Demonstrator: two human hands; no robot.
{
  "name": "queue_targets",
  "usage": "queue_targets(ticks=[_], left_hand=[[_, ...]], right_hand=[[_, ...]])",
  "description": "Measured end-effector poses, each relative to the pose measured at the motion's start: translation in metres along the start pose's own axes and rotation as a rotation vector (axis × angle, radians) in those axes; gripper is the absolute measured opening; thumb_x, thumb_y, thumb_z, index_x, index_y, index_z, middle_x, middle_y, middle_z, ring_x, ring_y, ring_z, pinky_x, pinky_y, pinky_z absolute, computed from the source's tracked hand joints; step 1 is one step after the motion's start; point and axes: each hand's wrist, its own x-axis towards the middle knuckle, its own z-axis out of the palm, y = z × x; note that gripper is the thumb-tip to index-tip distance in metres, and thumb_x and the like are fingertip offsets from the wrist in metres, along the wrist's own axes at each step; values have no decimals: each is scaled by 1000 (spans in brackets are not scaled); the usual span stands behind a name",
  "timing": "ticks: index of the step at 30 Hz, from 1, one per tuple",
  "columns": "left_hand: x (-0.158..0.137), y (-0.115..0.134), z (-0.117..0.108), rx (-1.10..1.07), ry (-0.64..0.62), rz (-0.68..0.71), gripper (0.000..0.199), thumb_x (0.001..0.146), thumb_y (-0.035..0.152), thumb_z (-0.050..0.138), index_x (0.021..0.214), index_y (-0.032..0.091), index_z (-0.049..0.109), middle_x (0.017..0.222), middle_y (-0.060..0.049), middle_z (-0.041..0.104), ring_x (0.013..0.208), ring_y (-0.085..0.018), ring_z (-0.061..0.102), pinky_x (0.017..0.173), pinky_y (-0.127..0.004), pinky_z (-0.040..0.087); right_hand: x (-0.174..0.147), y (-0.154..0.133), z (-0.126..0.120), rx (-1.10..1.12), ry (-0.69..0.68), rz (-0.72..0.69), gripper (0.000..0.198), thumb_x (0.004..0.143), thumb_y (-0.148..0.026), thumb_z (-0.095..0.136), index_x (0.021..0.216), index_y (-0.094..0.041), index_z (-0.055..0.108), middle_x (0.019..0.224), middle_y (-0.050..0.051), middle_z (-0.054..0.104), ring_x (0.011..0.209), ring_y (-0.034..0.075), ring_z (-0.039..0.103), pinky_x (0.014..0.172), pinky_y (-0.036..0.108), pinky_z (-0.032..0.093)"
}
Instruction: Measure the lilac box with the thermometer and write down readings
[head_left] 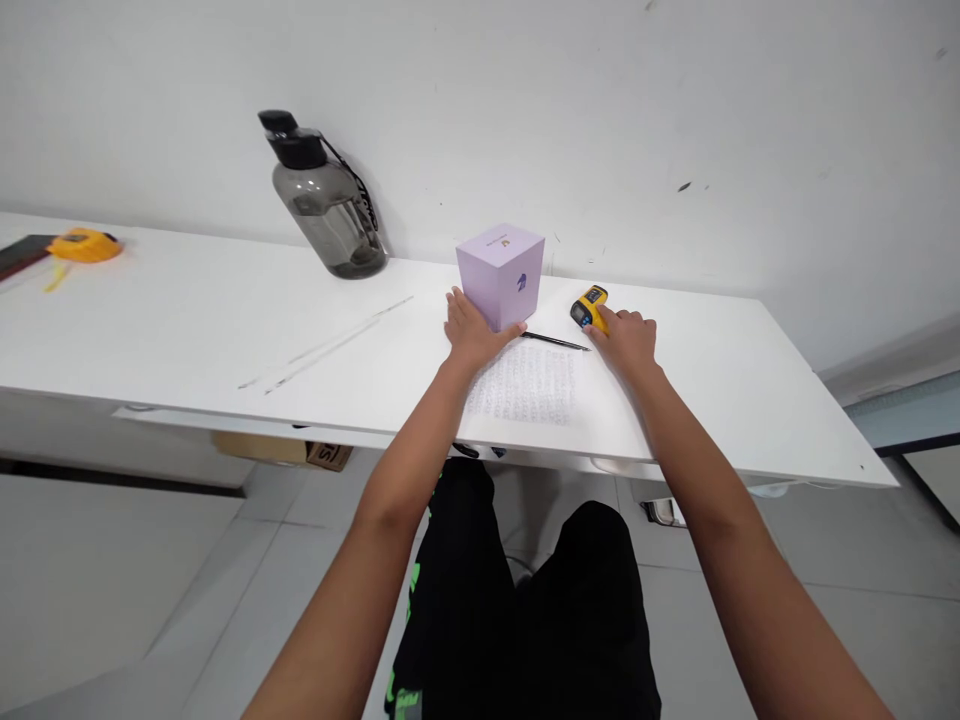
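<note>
My left hand (478,335) is wrapped around the near lower corner of a lilac box (491,290), thumb along the front and fingers on its left side. The box stands upright on the white table, with a small blue mark on one face. My right hand (630,340) grips a yellow and black infrared thermometer (591,305) lying near the wall side; its handle is partly hidden by my fingers. Between my hands, a black pen (555,341) lies at the top of a sheet of paper (525,385) covered in rows of writing.
A large grey water bottle (330,215) with a black lid stands against the wall, left of the box. Further left lies an orange tape measure (86,245) beside a dark flat object (22,255). The white table's (750,400) front edge is near my knees; a cardboard box (281,448) sits beneath.
</note>
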Motion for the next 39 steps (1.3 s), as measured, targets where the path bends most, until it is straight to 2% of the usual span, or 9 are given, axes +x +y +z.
queue_targets(ticks=[3, 5, 7, 10, 15, 19, 22, 26, 39], left_hand=[[-77, -2, -23, 51, 145, 277, 114, 93, 73, 83, 178, 17, 32, 180, -26, 48, 172, -46, 43, 138, -65, 39], [-150, -15, -29, 63, 127, 423, 59, 108, 62, 67, 154, 25, 63, 135, -12, 80, 128, -31, 76, 113, -48, 59], [-216, -36, -18, 93, 14, 489, 28, 115, 45, 58, 120, 27, 79, 89, -2, 79, 84, -20, 76, 86, -35, 59], [-262, -75, 23, 294, -75, 385, 25, 111, 33, 61, 111, 23, 84, 90, -7, 81, 83, -24, 78, 79, -37, 56], [-218, -116, 74, 604, -151, 66, 32, 106, 33, 65, 122, 14, 85, 119, -23, 84, 117, -41, 78, 95, -48, 58], [-191, -125, 79, 642, -242, -19, 39, 105, 30, 64, 133, 14, 86, 131, -23, 85, 127, -45, 77, 105, -53, 58], [-192, -130, 78, 666, -283, -95, 42, 107, 30, 61, 136, 12, 86, 137, -24, 84, 133, -44, 77, 109, -53, 57], [-193, -134, 82, 682, -325, -137, 45, 109, 27, 54, 138, 11, 85, 136, -26, 84, 135, -45, 76, 111, -55, 57], [-193, -136, 87, 669, -285, -153, 46, 105, 30, 62, 144, 13, 82, 141, -25, 83, 134, -46, 76, 109, -57, 59]], right_hand=[[-9, 0, -1, 31, 145, -43, 54, 113, -40, 50, 153, -14, 73, 148, 29, 74, 136, 44, 64, 107, 56, 44], [-18, -4, -4, 59, 145, -114, 53, 115, -39, 44, 149, -14, 75, 139, 27, 79, 128, 42, 69, 104, 53, 46], [-26, -12, -8, 76, 22, -158, 52, 117, -40, 43, 148, -14, 75, 121, 23, 84, 113, 39, 74, 94, 47, 49], [-31, -24, -11, 45, -197, -165, 47, 117, -40, 48, 143, -14, 77, 111, 21, 86, 103, 36, 77, 80, 39, 46], [-34, -17, -18, 133, -112, -81, 38, 115, -30, 46, 125, -14, 79, 103, 19, 84, 91, 33, 75, 77, 39, 44], [-58, 5, -23, 592, 48, -11, 38, 108, -57, 60, 111, -21, 75, 82, 8, 75, 77, 27, 65, 74, 39, 46], [-83, 9, -20, 1008, -112, -133, 63, 105, -84, 52, 91, -25, 71, 76, 4, 67, 72, 22, 59, 71, 38, 46], [-100, 1, -6, 1324, -254, -59, 64, 99, -90, 56, 101, -27, 67, 69, -2, 61, 62, 18, 47, 63, 34, 38], [-97, 0, 5, 1446, -246, 33, 39, 91, -64, 66, 108, -32, 51, 67, -8, 59, 60, 17, 42, 62, 32, 28]])
